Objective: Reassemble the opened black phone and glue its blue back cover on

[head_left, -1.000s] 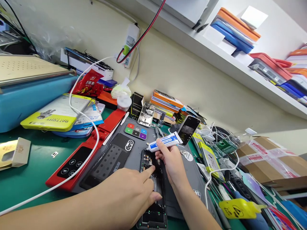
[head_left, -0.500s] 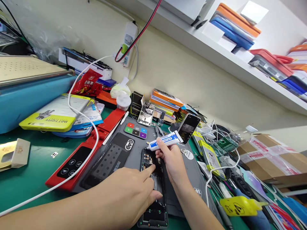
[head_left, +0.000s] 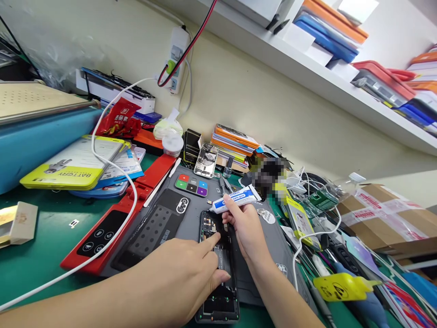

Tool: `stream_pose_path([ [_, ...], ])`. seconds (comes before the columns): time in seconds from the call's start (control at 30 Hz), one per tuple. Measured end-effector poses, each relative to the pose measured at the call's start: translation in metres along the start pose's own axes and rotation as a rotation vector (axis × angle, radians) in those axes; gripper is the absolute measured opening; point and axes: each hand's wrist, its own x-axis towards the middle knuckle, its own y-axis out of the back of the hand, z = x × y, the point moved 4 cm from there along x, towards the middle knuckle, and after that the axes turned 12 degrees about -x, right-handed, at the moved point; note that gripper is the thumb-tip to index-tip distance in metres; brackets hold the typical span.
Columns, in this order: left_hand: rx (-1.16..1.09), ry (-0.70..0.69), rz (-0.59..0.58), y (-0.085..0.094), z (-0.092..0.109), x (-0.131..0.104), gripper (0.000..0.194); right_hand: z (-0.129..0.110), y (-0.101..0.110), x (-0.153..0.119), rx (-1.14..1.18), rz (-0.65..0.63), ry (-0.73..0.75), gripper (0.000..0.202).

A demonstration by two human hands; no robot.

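An opened phone (head_left: 218, 291) lies on the grey work mat, its circuit board and battery exposed. My left hand (head_left: 191, 273) rests over its left side, index finger stretched to touch the inside below the board, thumb apart, holding nothing. Between thumb and fingers my right hand (head_left: 244, 225) grips a white-and-blue squeeze tube (head_left: 235, 199). The tube's nozzle points left, close to the phone's top edge; whether it touches I cannot tell. A detached back cover (head_left: 155, 228) with a camera window lies left of the phone.
A red clamp tool (head_left: 105, 228) flanks the mat (head_left: 252, 291) on the left, crossed by a white cable (head_left: 134, 200). Another opened phone (head_left: 206, 160) lies behind. Tools and a yellow bottle (head_left: 343, 287) crowd the right side, before a taped cardboard box (head_left: 378, 223).
The view has shifted slightly. Both hands keep nearly the same place at the phone, and the tube stays in my right hand. A patch behind the tube is now pixelated.
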Motion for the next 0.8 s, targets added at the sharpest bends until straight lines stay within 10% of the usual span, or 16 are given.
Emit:
stream_pose_path([
  [0.8, -0.017, 0.029, -0.035, 0.0013, 0.0007, 0.0013, 0.046, 0.0034, 0.0078, -0.0031, 0.044, 0.043, -0.031, 0.044],
])
